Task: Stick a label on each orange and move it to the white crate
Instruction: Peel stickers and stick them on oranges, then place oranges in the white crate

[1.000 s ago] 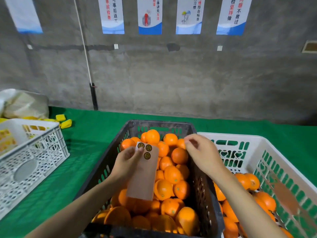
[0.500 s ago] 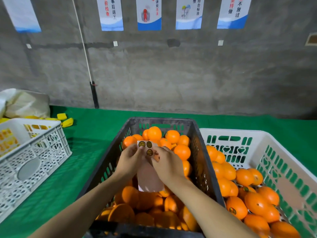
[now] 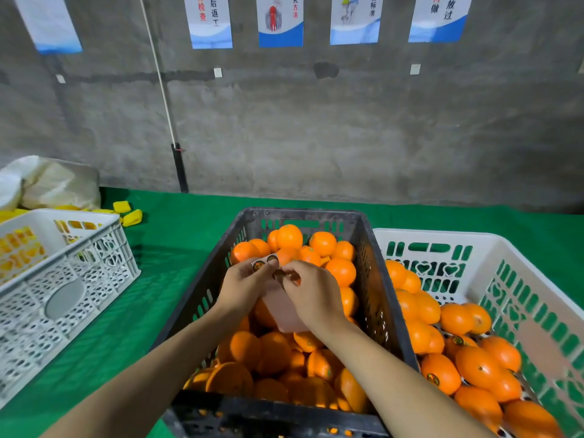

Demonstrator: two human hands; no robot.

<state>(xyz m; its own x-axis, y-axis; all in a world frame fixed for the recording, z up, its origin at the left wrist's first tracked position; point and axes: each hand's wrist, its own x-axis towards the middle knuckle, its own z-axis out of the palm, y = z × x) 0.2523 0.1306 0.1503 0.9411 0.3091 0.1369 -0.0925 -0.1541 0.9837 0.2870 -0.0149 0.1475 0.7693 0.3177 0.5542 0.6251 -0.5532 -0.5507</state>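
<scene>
A black crate (image 3: pixel 384 298) in the middle holds a heap of oranges (image 3: pixel 341 270). Over it my left hand (image 3: pixel 245 284) holds a pale label sheet (image 3: pixel 281 311) with round dark stickers at its top edge. My right hand (image 3: pixel 313 295) pinches one sticker (image 3: pixel 278 274) at the sheet's top, its fingertips against the left hand's. The white crate (image 3: pixel 537 314) to the right holds more oranges (image 3: pixel 478 368), some showing labels.
Another white crate (image 3: pixel 72 279) with yellow items inside stands at the left on the green table cover (image 3: pixel 177 241). Behind it lie a white bag (image 3: pixel 47 181) and yellow pieces (image 3: pixel 128 213). A grey wall with posters closes the back.
My right hand came from the black crate's right rim over to the label sheet and now pinches a sticker. The left hand with the sheet has stayed over the oranges.
</scene>
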